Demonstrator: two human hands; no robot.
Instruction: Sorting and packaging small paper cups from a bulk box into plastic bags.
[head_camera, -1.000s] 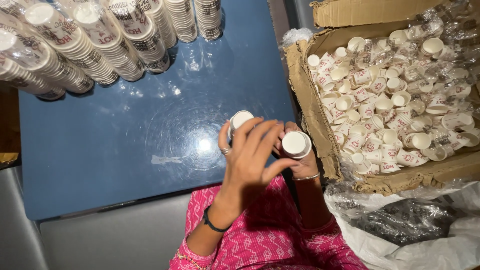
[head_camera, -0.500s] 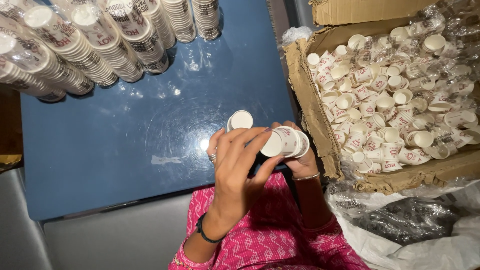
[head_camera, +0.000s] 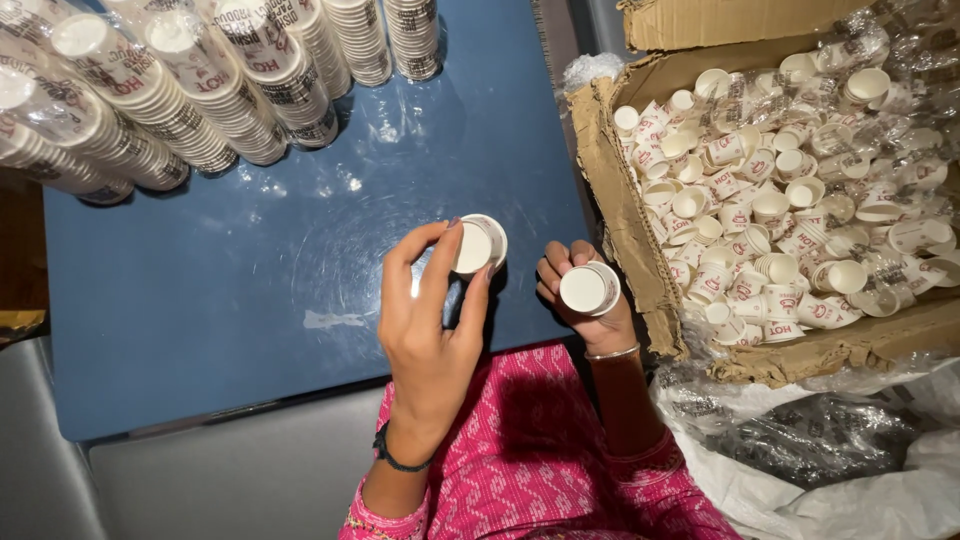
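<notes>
My left hand (head_camera: 430, 320) holds a small white paper cup (head_camera: 478, 245) by its rim, fingers curled around it, above the blue table (head_camera: 250, 290). My right hand (head_camera: 580, 295) grips another small stack of white paper cups (head_camera: 590, 288), bottom facing up, close to the table's right edge. The two hands are apart, about a cup's width between them. Both wrists come out of pink patterned sleeves; the left wrist wears a dark band, the right a thin bangle.
A torn cardboard box (head_camera: 620, 190) at the right holds several loose white cups. Long wrapped stacks of printed cups (head_camera: 170, 90) lie across the table's far left. Crumpled clear plastic (head_camera: 830, 450) lies at the lower right.
The hands were pressed together around the cups; now they have separated, the left hand carrying one cup off to the left while the right keeps its stack.
</notes>
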